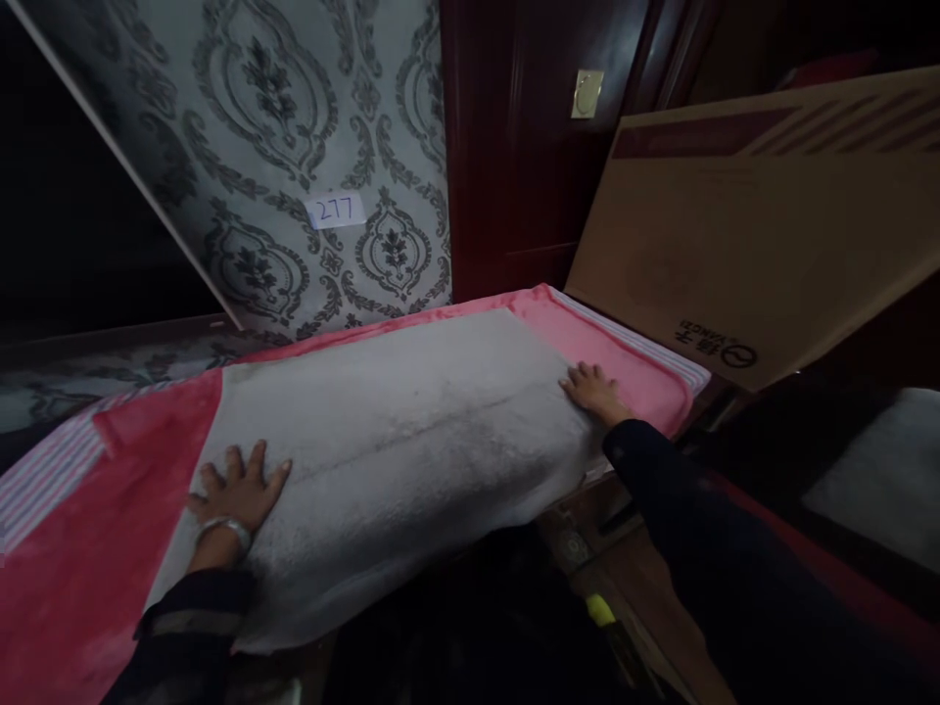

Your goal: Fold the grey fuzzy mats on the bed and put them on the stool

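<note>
Two hands flat, fingers spread, gripping nothing: left hand (239,490) on near-left part of grey cloth (411,431), right hand (594,392) at far-right corner. Cloth already spread over pink blanket (95,548); smoothing seems nearly done, middle crease remaining.

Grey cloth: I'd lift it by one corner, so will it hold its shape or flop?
Probably floppy: the grey cloth droops over the near edge. Likely light, as it looks thin and fuzzy. It may cling rather than slide on the pink blanket.
</note>
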The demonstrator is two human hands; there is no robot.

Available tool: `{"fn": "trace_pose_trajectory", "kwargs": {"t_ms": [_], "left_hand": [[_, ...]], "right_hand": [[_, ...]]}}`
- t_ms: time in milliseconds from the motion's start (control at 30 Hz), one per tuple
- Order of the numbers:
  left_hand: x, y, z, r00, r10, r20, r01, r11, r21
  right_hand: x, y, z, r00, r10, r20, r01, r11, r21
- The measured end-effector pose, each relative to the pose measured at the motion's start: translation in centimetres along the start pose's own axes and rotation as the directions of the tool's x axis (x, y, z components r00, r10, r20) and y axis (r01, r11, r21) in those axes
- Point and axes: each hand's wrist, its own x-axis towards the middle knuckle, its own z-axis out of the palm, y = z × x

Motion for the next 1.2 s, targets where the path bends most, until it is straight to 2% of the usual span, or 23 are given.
{"fn": "trace_pose_trajectory", "kwargs": {"t_ms": [67,133,200,233,300,400,533,633,700,767,800,867,900,933,967,1033,1133,1200], "left_hand": [[0.0,-0.1,0.1,1.0,0.003,-0.015,-0.003,1.0,0.004],[0.1,-0.2,0.3,1.0,0.006,-0.024,-0.006,1.0,0.016],[0.1,-0.2,0.3,1.0,0.0,-0.017,0.0,1.0,0.031],[0.1,-0.2,0.3,1.0,-0.003,-0.01,0.004,0.999,0.039],[0.1,-0.2,0.3,1.0,-0.013,0.004,0.013,0.998,0.057],[0.1,-0.2,0.3,0.999,-0.03,0.02,0.028,0.996,0.082],[0.0,-0.1,0.4,0.999,-0.035,0.029,0.033,0.996,0.089],[0.0,-0.2,0.6,0.999,-0.027,0.022,0.025,0.997,0.08],[-0.1,-0.2,0.8,1.0,-0.024,0.009,0.023,0.998,0.065],[-0.1,-0.2,0.8,1.0,-0.02,0.001,0.02,0.999,0.047],[-0.1,-0.2,0.7,1.0,-0.016,0.002,0.016,0.999,0.038],[-0.1,-0.2,0.5,1.0,-0.006,0.011,0.006,1.0,0.02],[-0.2,-0.2,0.4,1.0,0.0,0.015,0.0,1.0,0.014],[-0.1,-0.2,0.3,1.0,0.005,0.02,-0.005,1.0,0.01],[-0.1,-0.2,0.3,1.0,0.004,0.018,-0.004,1.0,0.01],[0.1,-0.3,0.4,1.0,-0.01,0.012,0.01,1.0,0.024],[0.5,-0.5,0.7,1.0,-0.029,-0.01,0.029,0.998,0.053],[0.7,-0.5,0.8,1.0,-0.027,-0.015,0.027,0.998,0.059]], "right_hand": [[0.3,-2.8,-0.1,0.994,-0.095,-0.048,0.096,0.995,0.011],[0.5,-5.3,0.1,0.958,-0.278,-0.068,0.28,0.96,0.021],[0.9,-6.7,0.5,0.913,-0.407,-0.032,0.408,0.913,0.025],[1.1,-6.7,0.8,0.909,-0.416,-0.006,0.416,0.909,0.026],[1.7,-5.8,1.2,0.941,-0.338,0.03,0.337,0.941,0.026],[2.8,-3.1,1.7,0.986,-0.165,0.016,0.165,0.986,0.025],[3.6,-0.6,1.3,0.998,-0.059,-0.017,0.059,0.998,0.015],[2.8,-1.6,0.5,1.0,0.014,0.002,-0.015,1.0,0.014],[1.0,-4.0,0.4,1.0,0.025,-0.017,-0.025,1.0,0.019],[-1.7,-7.5,1.0,0.992,-0.097,-0.077,0.098,0.995,0.019],[-3.1,-9.3,1.4,0.972,-0.214,-0.1,0.217,0.976,0.018],[-5.8,-12.5,2.4,0.868,-0.492,-0.073,0.494,0.869,0.029],[-6.6,-13.5,2.9,0.817,-0.573,-0.064,0.576,0.817,0.032],[-7.0,-13.9,3.1,0.79,-0.611,-0.062,0.613,0.789,0.032],[-7.0,-13.7,3.2,0.789,-0.612,-0.053,0.614,0.789,0.028],[-6.0,-11.6,2.8,0.852,-0.522,-0.044,0.522,0.853,0.011],[-4.0,-5.9,1.8,0.958,-0.282,-0.047,0.281,0.959,-0.023],[-3.3,-2.2,1.4,0.986,-0.151,-0.073,0.148,0.988,-0.045]]}}
